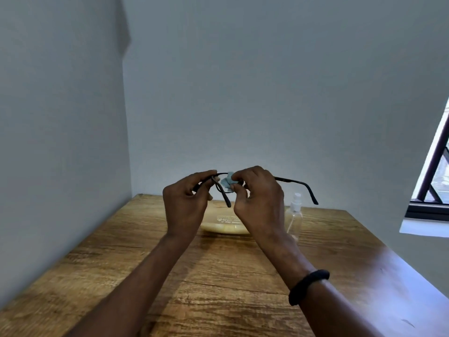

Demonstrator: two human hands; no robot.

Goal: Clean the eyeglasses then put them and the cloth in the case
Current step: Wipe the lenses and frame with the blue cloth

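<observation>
Walls [267, 81] of pale grey fill most of the view and meet in a corner at the back. Under them sits a brown wooden worktop [218, 276] that runs up to that corner. A window [435, 171] with dark bars shows at the right edge.

Two bare arms reach out over the worktop. Both hands are held up in the air above it, close together. The left hand [187, 203] has curled fingers, and its grip is closed on one end of the eyeglasses [296, 182], near the hinge. The right hand [260, 203] has its grip closed too: the thumb and fingers pinch the cloth [226, 182] against the front of the eyeglasses.

A pale yellow case [223, 226] lies flat on the worktop behind the hands, which hide part of it. It is hard to tell if it is open. A clear spray bottle [295, 215] with a white top stands just right of the case.

The eyeglasses have a thin dark frame and are up in the air, well above the case. One side arm hangs down between the hands. The other sticks out to the right, above the spray bottle. A black band [308, 285] goes round the right wrist. The cloth is small, blue-grey and bunched up.
</observation>
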